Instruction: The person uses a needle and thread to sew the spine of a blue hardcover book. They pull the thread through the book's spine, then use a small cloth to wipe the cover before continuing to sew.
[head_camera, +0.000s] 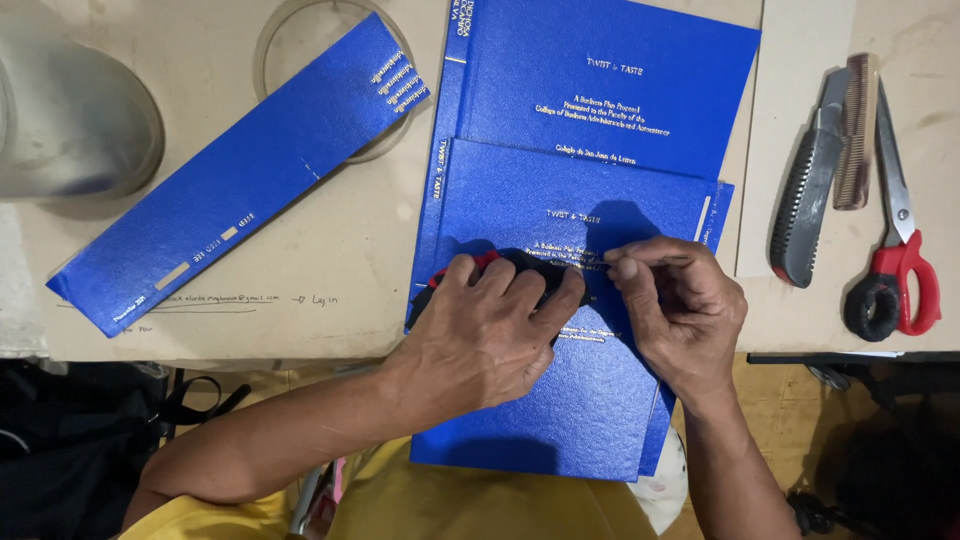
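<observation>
The pale, scuffed board worktop (330, 290) carries everything here, with handwriting pencilled near its front edge. On it lie two blue cloth-textured hardbound book covers with gold lettering: the far one (610, 80) flat at the back, the near one (590, 400) overlapping it and hanging past the table edge toward the person's lap. That overhang looks to me like the first risk: press down hard near the front and the cover could tip or slide.

To the left a long blue spine strip (240, 175) lies diagonally, one end over a clear round container (300, 40). At the right sit a black utility knife (805, 205), a brown comb (857, 130) and red-handled scissors (905, 250), touching one another, well apart from the hands.

The left hand (490, 335) is closed around a black-and-red hand tool (500, 265), pressing it onto the near cover; what kind of tool it is I cannot tell, most of it being hidden. The right hand (680, 310) has thumb and forefinger pinched together at the tool's tip, right on the gold lettering; whether it grips something small I cannot tell.

With fingertips so close to the working end, a slip could nick them or, I'd judge, scar the cloth and smudge the gilt lines.
</observation>
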